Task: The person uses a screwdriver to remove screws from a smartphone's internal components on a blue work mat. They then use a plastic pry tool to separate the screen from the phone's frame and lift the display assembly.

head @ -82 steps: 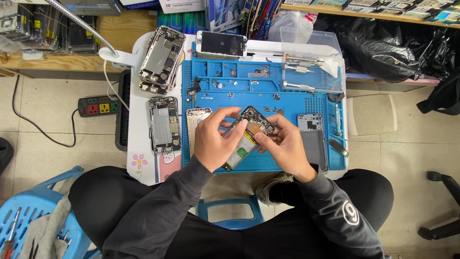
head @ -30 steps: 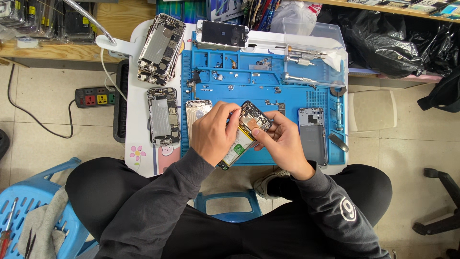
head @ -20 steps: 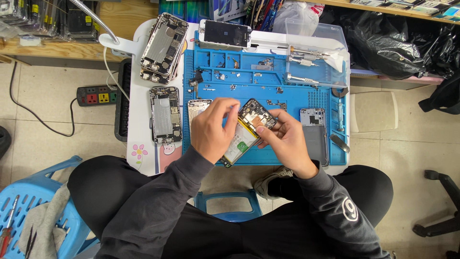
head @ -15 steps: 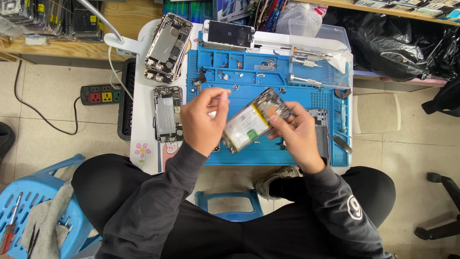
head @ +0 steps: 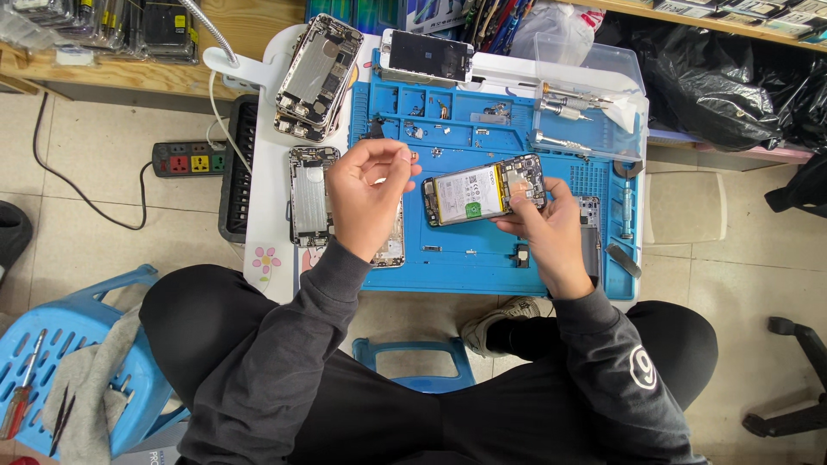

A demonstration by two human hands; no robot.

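Dark grey sweatshirt, black trousers

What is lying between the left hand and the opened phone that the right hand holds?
Nothing lies there. In the head view, only bare blue mat shows between the left hand and the opened phone held by the right hand.

A blue repair mat (head: 482, 258) covered most of the small white worktop (head: 269, 258). Two opened phone housings (head: 317, 76) lay stacked at the worktop's far left corner, a third opened housing (head: 308, 195) nearer, just left of the mat. A phone with a dark screen (head: 428, 55) lay at the mat's far edge. Several metal screwdrivers (head: 564, 108) rested along the mat's far right side. On the floor sat a power strip (head: 185, 159) with coloured sockets. A blue plastic stool (head: 65, 362) stood at lower left with a grey cloth (head: 95, 405) and a red-handled screwdriver (head: 21, 392). Black plastic bags (head: 724, 86) lay at the upper right.
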